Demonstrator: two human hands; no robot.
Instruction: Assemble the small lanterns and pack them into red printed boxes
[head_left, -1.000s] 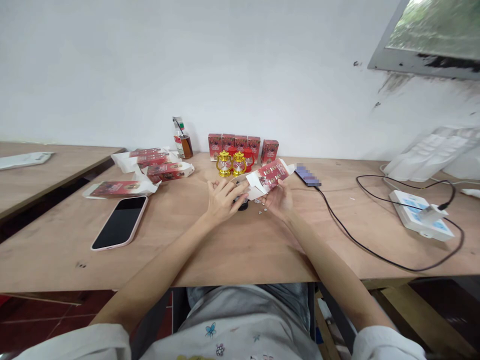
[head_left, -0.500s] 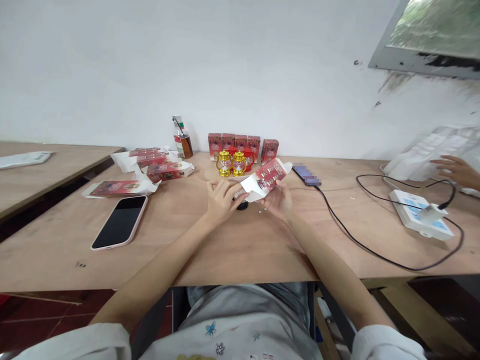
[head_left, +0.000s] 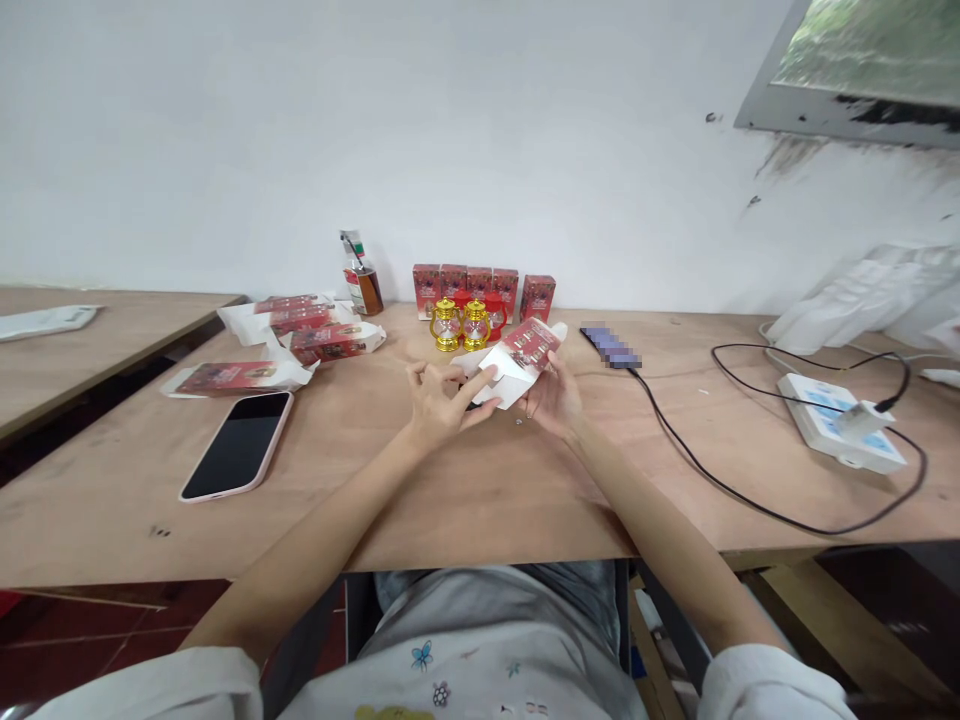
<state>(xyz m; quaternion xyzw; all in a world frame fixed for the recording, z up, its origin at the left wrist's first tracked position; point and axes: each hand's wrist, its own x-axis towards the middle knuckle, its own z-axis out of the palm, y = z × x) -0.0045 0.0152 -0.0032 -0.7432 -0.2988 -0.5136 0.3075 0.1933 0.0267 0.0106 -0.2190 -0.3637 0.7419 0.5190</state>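
Above the table [head_left: 487,505], right hand [head_left: 556,402] grips a carton [head_left: 529,346], grip of left hand [head_left: 437,402] unclear.

I wear a white top [head_left: 480,620] with loose sleeves [head_left: 172,688] that leave my forearms [head_left: 311,550] bare. Small prints dot its front: a blue winged insect [head_left: 421,656], a dark turtle [head_left: 441,694], a yellow shape [head_left: 394,713]. My bottoms [head_left: 589,598] are grey-blue. My left hand [head_left: 436,402] and right hand [head_left: 553,402] are bare.

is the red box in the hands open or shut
Open: white flaps stick out from the red box near the left hand. Its contents cannot be told.
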